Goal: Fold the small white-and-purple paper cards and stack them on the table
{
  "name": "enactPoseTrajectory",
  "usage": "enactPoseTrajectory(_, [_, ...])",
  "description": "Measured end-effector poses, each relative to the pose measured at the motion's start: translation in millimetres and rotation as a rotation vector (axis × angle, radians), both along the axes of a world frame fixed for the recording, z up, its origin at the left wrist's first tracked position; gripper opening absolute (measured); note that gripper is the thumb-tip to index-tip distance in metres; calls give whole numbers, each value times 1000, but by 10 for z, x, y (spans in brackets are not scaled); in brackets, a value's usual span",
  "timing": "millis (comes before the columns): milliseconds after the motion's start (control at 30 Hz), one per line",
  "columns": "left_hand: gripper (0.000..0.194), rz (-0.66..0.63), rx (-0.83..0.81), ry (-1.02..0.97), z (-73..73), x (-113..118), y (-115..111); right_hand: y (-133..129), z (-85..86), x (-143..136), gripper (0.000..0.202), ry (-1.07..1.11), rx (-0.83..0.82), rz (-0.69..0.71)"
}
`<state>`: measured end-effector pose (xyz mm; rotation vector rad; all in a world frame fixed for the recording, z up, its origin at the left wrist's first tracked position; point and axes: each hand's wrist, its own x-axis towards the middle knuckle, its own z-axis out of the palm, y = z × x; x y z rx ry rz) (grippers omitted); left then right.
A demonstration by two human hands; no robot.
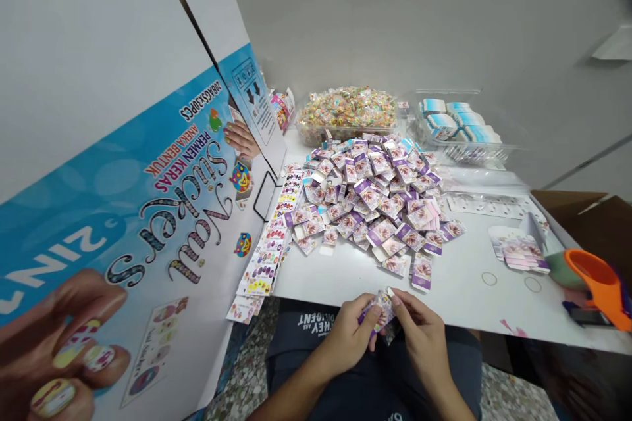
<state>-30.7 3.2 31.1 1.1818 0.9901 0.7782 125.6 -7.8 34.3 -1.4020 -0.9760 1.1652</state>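
Above my lap, at the table's front edge, my left hand [345, 332] is closed around a small purple-and-white cardboard box [379, 319]. My right hand [421, 329] pinches the same box at its upper end, thumb near a white edge. Something clear and shiny with specks of colour shows at the box's top, perhaps a candy packet; the fingers partly hide it. Beyond both hands lies a large heap of similar small boxes [368, 194], several of them near the front of the white table [340, 276].
Behind the heap, a clear tub of wrapped candies [348, 108] stands beside a clear tub of blue-and-white stacks [459, 122]. Sticker sheets [271, 243] lie left, by a big printed carton [123, 177]. Flat box blanks [518, 248] and an orange tape dispenser [595, 283] sit right.
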Motion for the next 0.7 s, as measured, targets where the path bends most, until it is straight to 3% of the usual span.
enactPoseTrajectory(267, [56, 31, -104, -76, -58, -44, -28, -133, -105, -54, 30, -203, 267, 141])
enactPoseTrajectory(433, [64, 108, -94, -2, -138, -115, -43, -94, -94, -67, 31, -182, 100, 209])
enactPoseTrajectory(567, [77, 215, -88, 19, -160, -120, -19, 214, 86, 19, 34, 142, -40, 47])
enactPoseTrajectory(700, [81, 285, -94, -73, -200, -80, 19, 631, 407, 189, 45, 603, -13, -59])
